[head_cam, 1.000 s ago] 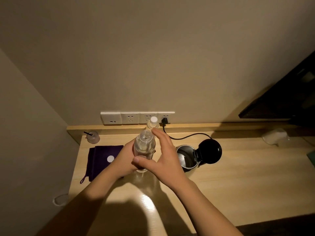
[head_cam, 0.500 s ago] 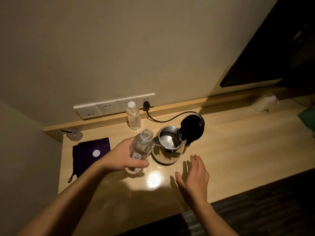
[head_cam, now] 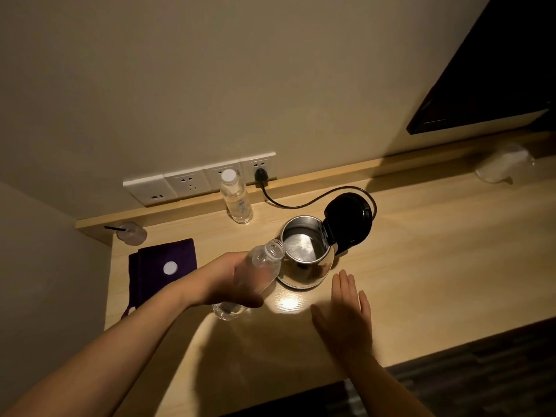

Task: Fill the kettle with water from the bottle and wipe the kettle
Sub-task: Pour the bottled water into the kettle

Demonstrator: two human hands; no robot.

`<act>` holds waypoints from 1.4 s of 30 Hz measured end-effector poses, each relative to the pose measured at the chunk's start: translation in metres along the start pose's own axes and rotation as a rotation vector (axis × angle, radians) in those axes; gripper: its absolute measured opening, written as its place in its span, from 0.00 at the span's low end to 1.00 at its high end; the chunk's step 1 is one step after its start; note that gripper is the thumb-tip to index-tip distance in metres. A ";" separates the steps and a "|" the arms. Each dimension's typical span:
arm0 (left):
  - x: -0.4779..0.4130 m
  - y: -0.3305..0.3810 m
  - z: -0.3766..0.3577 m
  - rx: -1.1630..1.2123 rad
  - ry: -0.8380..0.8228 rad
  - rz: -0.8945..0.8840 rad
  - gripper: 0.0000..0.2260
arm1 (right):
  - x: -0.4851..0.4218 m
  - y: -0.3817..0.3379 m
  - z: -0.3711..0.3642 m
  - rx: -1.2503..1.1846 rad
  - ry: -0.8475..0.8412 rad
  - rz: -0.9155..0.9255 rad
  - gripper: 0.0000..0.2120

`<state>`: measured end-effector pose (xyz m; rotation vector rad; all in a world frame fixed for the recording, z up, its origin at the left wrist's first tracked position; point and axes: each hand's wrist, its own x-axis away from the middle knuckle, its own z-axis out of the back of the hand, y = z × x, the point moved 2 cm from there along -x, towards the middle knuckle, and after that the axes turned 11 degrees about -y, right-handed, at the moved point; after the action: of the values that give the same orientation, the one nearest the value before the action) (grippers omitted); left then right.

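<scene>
Tilting uncapped bottle point(head_cam: 258, 272) in left hand point(head_cam: 228, 281), label unreadable.

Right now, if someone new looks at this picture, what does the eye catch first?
The open steel kettle at the desk's centre, its black lid flipped up, stands out most. The left hand tilts an uncapped bottle toward its rim, while the right hand hovers open nearby. A purple cloth with a white cap lies at left.
</scene>
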<state>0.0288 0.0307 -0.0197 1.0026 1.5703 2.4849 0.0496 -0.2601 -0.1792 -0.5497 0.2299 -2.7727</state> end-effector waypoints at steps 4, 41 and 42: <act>0.000 0.008 0.006 0.036 -0.049 -0.035 0.18 | 0.002 0.000 -0.001 0.027 0.012 0.024 0.43; -0.004 -0.009 0.026 0.084 -0.182 0.112 0.14 | 0.002 -0.008 0.010 -0.013 0.018 -0.038 0.44; -0.004 -0.007 0.026 0.089 -0.188 0.114 0.15 | 0.001 -0.008 0.009 -0.012 0.020 -0.036 0.44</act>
<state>0.0436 0.0540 -0.0203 1.3306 1.6194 2.3255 0.0497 -0.2539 -0.1688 -0.5340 0.2436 -2.8147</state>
